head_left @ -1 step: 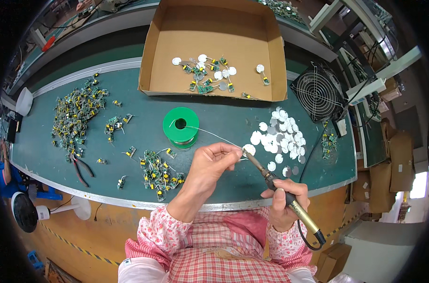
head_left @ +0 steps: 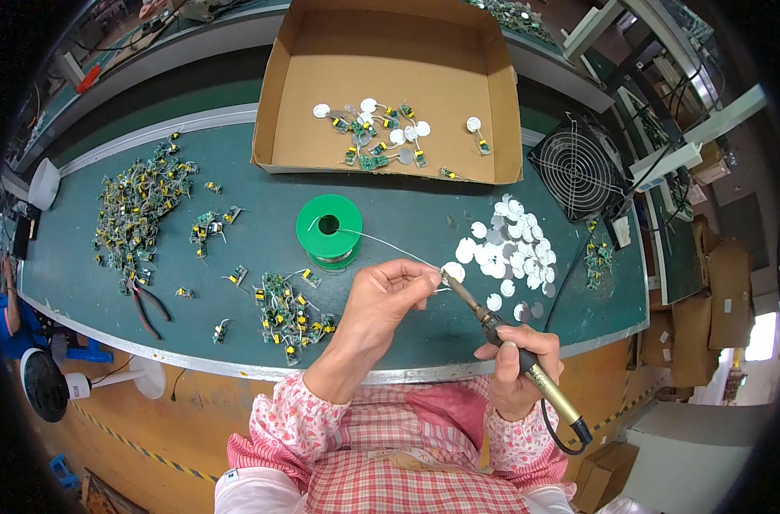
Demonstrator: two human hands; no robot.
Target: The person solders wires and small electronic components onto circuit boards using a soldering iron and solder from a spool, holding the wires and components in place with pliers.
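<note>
My left hand [head_left: 388, 297] is closed in a pinch on the solder wire [head_left: 396, 248], which runs up to a green spool [head_left: 329, 230]. A short pale lead shows just below those fingertips; where it goes inside the hand is hidden. My right hand [head_left: 523, 364] is wrapped round a soldering iron [head_left: 544, 385], slanted up and left. The iron's tip meets the near edge of a white disc [head_left: 454, 271] right by my left fingertips. Whether the tip touches the solder is too small to tell.
White and grey discs [head_left: 514, 244] lie heaped at right, near a black fan [head_left: 578, 163]. A cardboard box [head_left: 390, 51] at the back holds discs wired to small boards. Circuit boards [head_left: 146, 201] are piled at left, above pliers [head_left: 148, 308]; another pile [head_left: 289, 317] lies nearer.
</note>
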